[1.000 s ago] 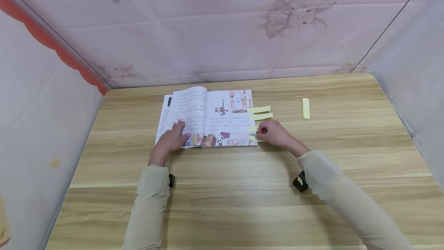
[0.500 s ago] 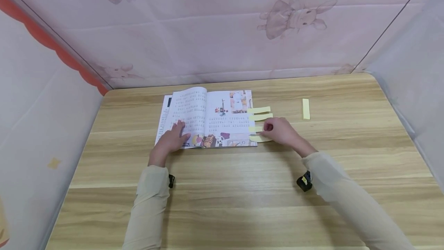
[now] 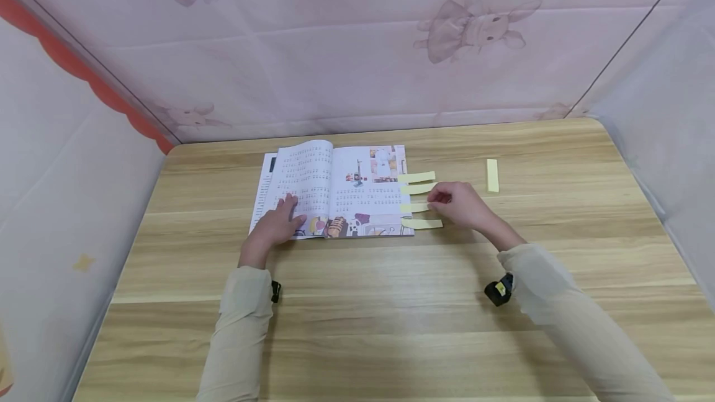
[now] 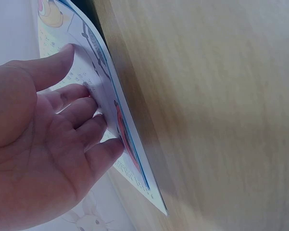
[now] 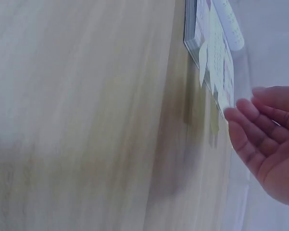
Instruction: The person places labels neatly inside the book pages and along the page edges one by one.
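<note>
An open picture book [image 3: 357, 203] lies toward the back of the table, text on both pages. My left hand [image 3: 275, 223] rests on its left page, fingers spread, and the left wrist view shows those fingertips [image 4: 116, 147] against the paper. Several pale yellow sticky strips jut from the right page's edge: a top strip [image 3: 420, 177], one just below, a third strip [image 3: 413, 208] and a bottom strip [image 3: 423, 224]. Beside them is my right hand [image 3: 460, 205], fingertips overlapping the third strip's outer end. In the right wrist view the fingers are loosely bent with nothing between them.
A pad of yellow sticky strips [image 3: 492, 175] lies on the wooden table [image 3: 357, 315], right of the book. Behind the table hangs a pink curtain [image 3: 346, 73] printed with rabbits. Pale side walls flank the table.
My right hand has let go of the bottom strip and moved up and right, uncovering it and coming close to the third strip. The left hand has stayed on the page.
</note>
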`<state>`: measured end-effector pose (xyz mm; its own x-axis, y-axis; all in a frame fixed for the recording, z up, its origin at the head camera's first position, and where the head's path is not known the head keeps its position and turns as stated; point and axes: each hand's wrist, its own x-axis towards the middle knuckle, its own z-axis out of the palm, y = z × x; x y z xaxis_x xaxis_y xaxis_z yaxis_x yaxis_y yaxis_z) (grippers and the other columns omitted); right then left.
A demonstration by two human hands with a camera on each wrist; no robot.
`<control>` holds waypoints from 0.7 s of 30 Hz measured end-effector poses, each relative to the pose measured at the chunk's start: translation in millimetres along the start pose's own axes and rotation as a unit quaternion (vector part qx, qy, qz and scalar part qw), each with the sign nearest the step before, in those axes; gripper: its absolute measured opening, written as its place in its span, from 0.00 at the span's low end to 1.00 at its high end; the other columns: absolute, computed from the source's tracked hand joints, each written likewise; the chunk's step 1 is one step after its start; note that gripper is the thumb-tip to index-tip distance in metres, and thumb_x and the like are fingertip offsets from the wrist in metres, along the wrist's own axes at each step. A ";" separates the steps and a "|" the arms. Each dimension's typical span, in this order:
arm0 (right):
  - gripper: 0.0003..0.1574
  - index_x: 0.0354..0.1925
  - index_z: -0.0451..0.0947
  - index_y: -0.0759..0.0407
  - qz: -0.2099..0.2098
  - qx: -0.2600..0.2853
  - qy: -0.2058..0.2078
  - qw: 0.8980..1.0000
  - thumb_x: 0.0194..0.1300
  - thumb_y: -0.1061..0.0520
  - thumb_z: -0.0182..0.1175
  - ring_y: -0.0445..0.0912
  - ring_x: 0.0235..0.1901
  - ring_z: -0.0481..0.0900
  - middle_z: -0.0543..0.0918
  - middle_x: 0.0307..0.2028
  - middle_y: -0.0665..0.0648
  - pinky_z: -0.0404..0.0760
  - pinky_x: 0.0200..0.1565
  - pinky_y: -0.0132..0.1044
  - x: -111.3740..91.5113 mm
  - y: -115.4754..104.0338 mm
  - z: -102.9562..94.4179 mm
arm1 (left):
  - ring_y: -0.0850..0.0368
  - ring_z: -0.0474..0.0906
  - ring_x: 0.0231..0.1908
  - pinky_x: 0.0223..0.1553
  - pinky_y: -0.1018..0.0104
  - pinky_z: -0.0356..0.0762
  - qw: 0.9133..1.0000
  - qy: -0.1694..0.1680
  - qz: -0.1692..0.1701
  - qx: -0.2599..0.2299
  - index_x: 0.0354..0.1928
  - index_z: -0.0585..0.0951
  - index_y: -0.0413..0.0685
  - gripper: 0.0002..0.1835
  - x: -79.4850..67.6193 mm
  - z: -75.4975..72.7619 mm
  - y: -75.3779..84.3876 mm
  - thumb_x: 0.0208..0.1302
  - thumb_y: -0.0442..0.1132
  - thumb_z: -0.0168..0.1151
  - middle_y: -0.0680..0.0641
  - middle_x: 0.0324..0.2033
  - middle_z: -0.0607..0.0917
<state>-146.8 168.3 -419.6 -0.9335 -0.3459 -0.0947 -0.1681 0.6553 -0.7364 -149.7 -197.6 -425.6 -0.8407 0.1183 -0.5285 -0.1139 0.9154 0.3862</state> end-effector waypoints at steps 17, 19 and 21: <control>0.16 0.46 0.74 0.72 -0.079 0.093 -0.097 0.988 0.60 0.75 0.48 0.54 0.46 0.78 0.81 0.43 0.65 0.77 0.48 0.41 -5.2 -3.8 18.0 | 0.36 0.39 0.67 0.64 0.43 0.43 1.000 -0.004 0.001 0.008 0.70 0.47 0.41 0.33 0.3 -1.1 0.0 0.70 0.49 0.41 0.38 0.69 0.41; 0.18 0.48 0.73 0.72 -0.083 0.092 -0.104 0.987 0.60 0.76 0.47 0.54 0.47 0.78 0.81 0.44 0.64 0.76 0.49 0.42 -5.5 -4.6 20.2 | 0.37 0.39 0.67 0.64 0.43 0.43 1.000 -0.004 0.000 0.008 0.70 0.47 0.41 0.33 0.3 -1.1 0.2 0.70 0.49 0.41 0.38 0.69 0.41; 0.20 0.50 0.72 0.72 -0.079 0.091 -0.111 0.987 0.59 0.76 0.45 0.54 0.48 0.78 0.81 0.44 0.64 0.75 0.51 0.44 -5.8 -5.5 21.8 | 0.37 0.39 0.67 0.64 0.43 0.43 1.000 -0.004 -0.001 0.007 0.70 0.47 0.42 0.33 0.3 -1.2 0.4 0.70 0.50 0.41 0.39 0.69 0.41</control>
<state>-133.6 152.1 -429.6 -0.8048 -0.5854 -0.0982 -0.2280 0.4576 -0.8594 -150.6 -197.7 -424.7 -0.8357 0.1196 -0.5360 -0.1080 0.9211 0.3740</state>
